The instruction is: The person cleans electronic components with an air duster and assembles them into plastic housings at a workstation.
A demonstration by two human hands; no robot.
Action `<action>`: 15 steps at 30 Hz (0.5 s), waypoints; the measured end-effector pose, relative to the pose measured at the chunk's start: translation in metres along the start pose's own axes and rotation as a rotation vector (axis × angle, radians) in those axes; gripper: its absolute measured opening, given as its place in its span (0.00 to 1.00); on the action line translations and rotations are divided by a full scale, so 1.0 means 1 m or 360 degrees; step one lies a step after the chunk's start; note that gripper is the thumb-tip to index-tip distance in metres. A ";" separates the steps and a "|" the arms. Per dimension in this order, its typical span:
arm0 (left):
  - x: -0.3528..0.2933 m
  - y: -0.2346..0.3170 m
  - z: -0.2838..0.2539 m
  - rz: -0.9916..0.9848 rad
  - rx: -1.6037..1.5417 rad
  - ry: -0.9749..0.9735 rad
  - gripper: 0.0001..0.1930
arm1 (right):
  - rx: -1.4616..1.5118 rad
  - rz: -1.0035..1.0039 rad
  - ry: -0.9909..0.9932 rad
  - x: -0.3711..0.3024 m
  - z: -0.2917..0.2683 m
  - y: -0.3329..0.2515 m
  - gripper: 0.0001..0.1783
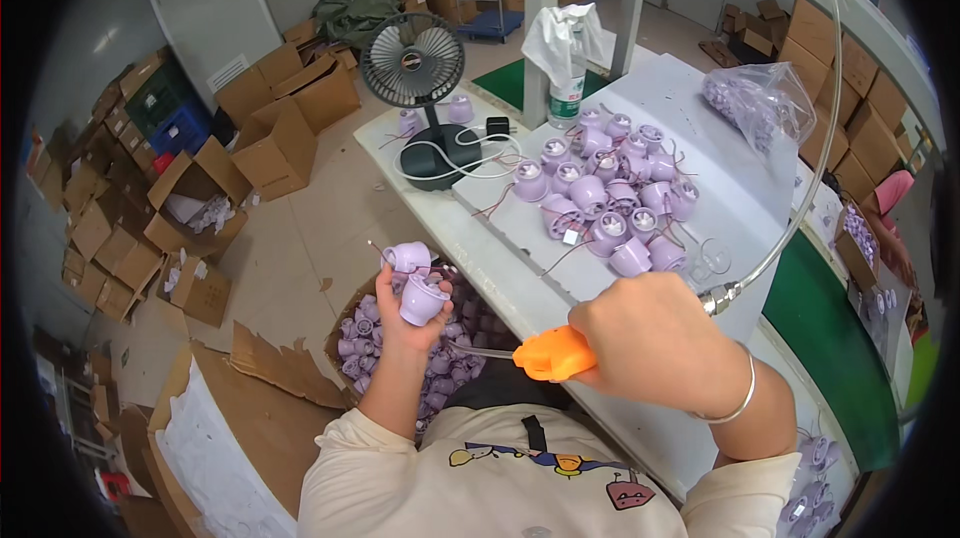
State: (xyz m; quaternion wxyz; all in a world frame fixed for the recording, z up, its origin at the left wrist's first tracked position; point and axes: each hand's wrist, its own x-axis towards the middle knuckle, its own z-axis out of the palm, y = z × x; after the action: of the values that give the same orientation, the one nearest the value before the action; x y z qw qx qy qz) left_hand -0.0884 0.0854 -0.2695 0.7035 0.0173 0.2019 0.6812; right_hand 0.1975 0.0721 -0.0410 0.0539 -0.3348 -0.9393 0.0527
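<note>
My left hand (408,323) is closed around two rounded lilac plastic housings (423,301), one above the other, above an open carton. A thin wire sticks out beside the upper one. In my right hand (640,338) is an orange air blow gun (556,353), its thin metal nozzle (482,350) pointing left toward my left wrist. A clear hose (800,208) runs up from the metal fitting behind that hand. Many more lilac housings (610,178) with reddish wires stand in a cluster on the white table. Below my left hand the carton is full of similar lilac parts (440,378).
On the table's far left stands a black fan (413,63) with a white cable. A bottle (566,88) draped with a white bag stands by the post. A clear bag of small lilac parts (755,103) lies at the far right. Cardboard boxes (275,148) crowd the floor at left.
</note>
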 end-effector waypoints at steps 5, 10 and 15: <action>0.005 -0.050 0.036 0.0299 0.0395 0.0108 0.24 | 0.0037 0.0106 0.0067 -0.024 -0.008 0.036 0.10; 0.032 -0.071 0.072 0.0731 0.1120 -0.0139 0.19 | -0.0047 0.0309 0.0265 -0.054 -0.010 0.062 0.14; 0.122 -0.068 0.159 0.1145 0.2526 -0.0425 0.22 | -0.0498 0.0310 0.0036 -0.082 0.008 0.068 0.15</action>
State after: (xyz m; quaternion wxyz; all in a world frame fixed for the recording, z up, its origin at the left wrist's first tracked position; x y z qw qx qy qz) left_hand 0.0238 0.2382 -0.1754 0.2444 0.6431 0.5138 0.5126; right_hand 0.3019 0.0718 -0.0640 0.0065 -0.4289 -0.8985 -0.0931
